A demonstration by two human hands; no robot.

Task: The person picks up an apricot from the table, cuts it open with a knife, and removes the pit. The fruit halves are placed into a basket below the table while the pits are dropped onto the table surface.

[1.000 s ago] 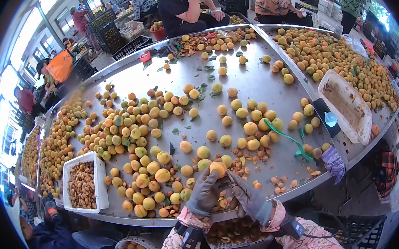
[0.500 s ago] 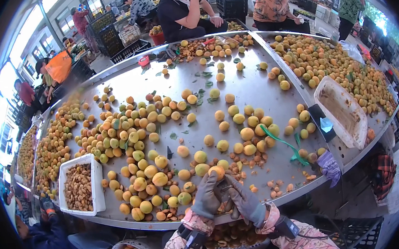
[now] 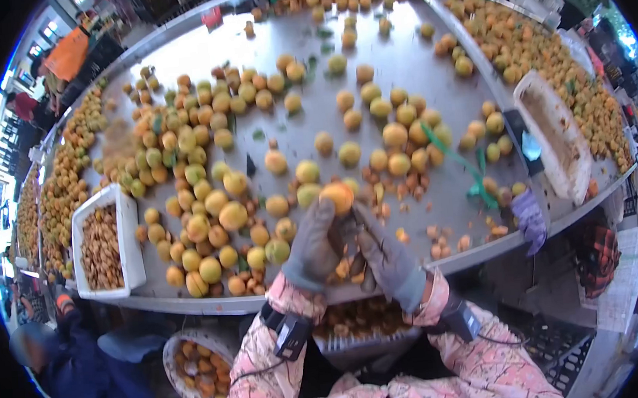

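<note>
Motion blurs the whole view; the left hand (image 3: 313, 245) covers the underside of the apricot (image 3: 337, 195); what the right hand (image 3: 386, 255) grips is indistinct; the table (image 3: 398, 68) is cut off at top.

**Fruit crowds the left; bare metal lies ahead and up the middle**

The desk (image 3: 413, 59) is packed on its left half with a dense heap of apricots (image 3: 192, 178), leaving no clear lane there. A white tray of pits (image 3: 102, 244) blocks the near-left edge. Straight ahead of the hands, scattered pits and halves (image 3: 418, 236) litter the near rim, with small bare patches between them. A green scoop (image 3: 457, 161) lies across the right-hand path, and beyond it a long white tub (image 3: 555, 138) stands near the raised divider. The widest open metal runs up the centre towards the far edge, broken only by single fruits and leaves.
</note>
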